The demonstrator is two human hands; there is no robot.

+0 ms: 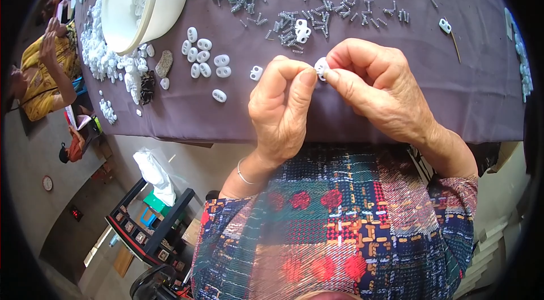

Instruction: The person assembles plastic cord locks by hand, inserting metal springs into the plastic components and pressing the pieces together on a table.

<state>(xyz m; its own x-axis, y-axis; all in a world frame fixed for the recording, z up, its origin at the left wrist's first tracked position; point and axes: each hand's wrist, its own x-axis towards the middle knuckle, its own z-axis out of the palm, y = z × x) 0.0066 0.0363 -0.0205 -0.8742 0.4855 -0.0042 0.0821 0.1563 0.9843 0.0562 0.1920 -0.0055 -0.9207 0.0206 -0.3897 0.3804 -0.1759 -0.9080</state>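
Over the near edge of the table, my right hand pinches a small white plastic cord lock between thumb and fingers. My left hand is closed, thumb pressed to forefinger, its tips right beside that cord lock; whatever lies in its pinch is hidden. A loose white cord lock piece sits just left of my left hand. Beyond my hands, more white pieces lie among small metal springs. Several oval two-hole pieces are grouped to the left.
A white tub lies tilted at the far left, beside a heap of small white parts. A stone-like lump is near it. One cord lock on a thin stick lies at right. People sit beyond the table's left side.
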